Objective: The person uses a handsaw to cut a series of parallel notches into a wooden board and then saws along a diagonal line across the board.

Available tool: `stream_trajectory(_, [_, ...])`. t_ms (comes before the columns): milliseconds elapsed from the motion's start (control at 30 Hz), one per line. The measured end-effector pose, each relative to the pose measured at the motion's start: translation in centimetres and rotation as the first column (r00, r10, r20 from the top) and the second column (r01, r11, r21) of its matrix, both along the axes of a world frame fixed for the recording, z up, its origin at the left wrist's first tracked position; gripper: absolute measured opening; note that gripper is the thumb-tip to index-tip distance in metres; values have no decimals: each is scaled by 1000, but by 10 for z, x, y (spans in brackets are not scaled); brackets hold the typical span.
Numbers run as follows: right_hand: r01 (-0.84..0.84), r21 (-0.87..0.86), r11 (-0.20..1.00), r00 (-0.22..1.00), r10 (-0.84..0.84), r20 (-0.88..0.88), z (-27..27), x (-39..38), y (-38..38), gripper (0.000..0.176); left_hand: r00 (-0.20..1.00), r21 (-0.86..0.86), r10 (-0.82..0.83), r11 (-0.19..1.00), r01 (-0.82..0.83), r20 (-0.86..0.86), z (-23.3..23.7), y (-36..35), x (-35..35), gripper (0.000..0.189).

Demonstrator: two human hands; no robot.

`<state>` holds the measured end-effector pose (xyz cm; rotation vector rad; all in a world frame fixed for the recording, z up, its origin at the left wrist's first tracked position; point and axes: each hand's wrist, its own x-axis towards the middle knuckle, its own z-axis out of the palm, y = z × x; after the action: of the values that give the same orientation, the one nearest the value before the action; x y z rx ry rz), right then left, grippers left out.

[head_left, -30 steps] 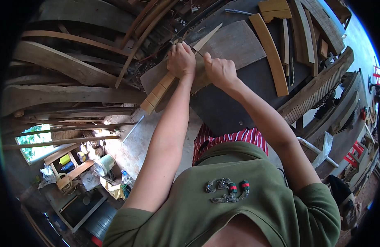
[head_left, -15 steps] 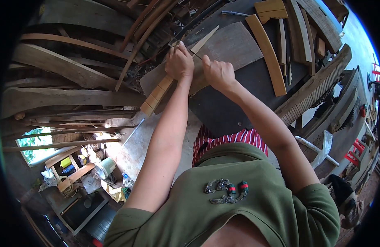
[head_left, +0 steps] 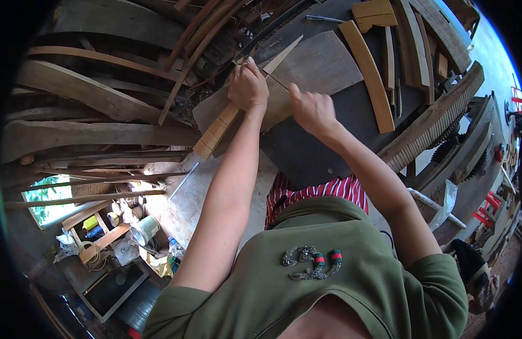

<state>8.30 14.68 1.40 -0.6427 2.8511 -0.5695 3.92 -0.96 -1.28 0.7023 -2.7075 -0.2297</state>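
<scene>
My left hand (head_left: 248,86) is closed on a narrow, tapered wooden piece (head_left: 217,133) with several dark lines across its lower part; its pointed end sticks out beyond the hand. A wide wooden board (head_left: 323,63) lies under it on the dark table. To the right, my right hand (head_left: 314,112) is a closed fist around the end of a thin dark tool (head_left: 277,81), which runs across the tapered piece towards my left hand. The tool's handle is hidden inside the fist.
A curved yellowish wooden strip (head_left: 369,79) lies right of the board, near a notched block (head_left: 374,14). Long curved timbers (head_left: 97,133) fill the left side. Along the right edge stands a ridged beam (head_left: 433,121). Below left is a bucket (head_left: 144,230).
My right hand has moved a little right and down, away from my left hand, and more of the thin tool shows between them. My left hand has barely shifted.
</scene>
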Motion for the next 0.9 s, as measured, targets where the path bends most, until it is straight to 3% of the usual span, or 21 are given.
stream_trajectory(133, [-20, 96, 995, 992, 8, 128, 12, 12, 10, 11, 1000, 5, 1, 1000, -1, 3, 0, 1, 1, 50])
stream_trajectory(200, [-22, 35, 999, 1000, 22, -6, 2, -5, -7, 11, 1000, 6, 3, 1000, -3, 9, 0, 2, 2, 50])
stream_trajectory(333, [-44, 7, 999, 998, 44, -37, -2, -17, -21, 11, 999, 6, 17, 1000, -17, 42, 4, 0, 0, 50])
stream_trajectory(433, [-3, 25, 1000, 1000, 3, -6, 4, 4, 1, 11, 1000, -2, 13, 1000, -13, 2, 1, 0, 0, 49])
stream_trajectory(500, [-20, 104, 994, 992, 7, 126, 14, 19, 19, 10, 1000, -28, 5, 1000, -6, -7, -1, -1, -2, 47])
stream_trajectory(667, [-9, 0, 1000, 993, 9, -121, -10, -13, -18, 9, 1000, -60, -2, 998, 2, 0, 1, 0, 1, 46])
stream_trajectory(800, [-21, 9, 1000, 992, 22, -128, -11, -14, -21, 9, 999, -78, -8, 997, 6, -31, -2, -2, 1, 45])
stream_trajectory(900, [-15, 16, 1000, 999, 15, -38, 1, 11, 11, 8, 999, -79, -3, 997, 0, -34, -4, -1, -2, 45])
